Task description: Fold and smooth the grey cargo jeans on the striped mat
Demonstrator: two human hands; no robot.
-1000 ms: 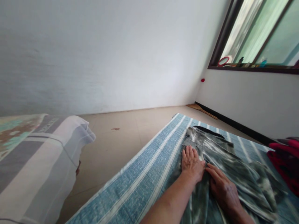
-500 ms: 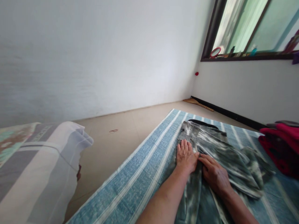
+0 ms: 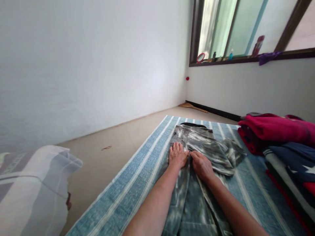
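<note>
A mottled grey-green garment with a black-edged end lies spread on the blue striped cloth. A sleeve-like part is turned out to the right. My left hand rests on the garment's left part, palm down, with its fingers stretched out. Close by, my right hand is bent over the fabric, thumb and fingers gathered on a fold at the middle. The two hands nearly touch. Under my right palm the fingertips are partly hidden.
Folded red clothes and a stack of dark folded clothes lie to the right. At the left stands a grey-and-white cloth-covered bundle. A broom lies by the far corner. Small items and a red-rimmed mirror line the windowsill.
The view has turned right, so everything sits further left and more of the clothes stacks shows. Both hands keep about the same place on the garment.
</note>
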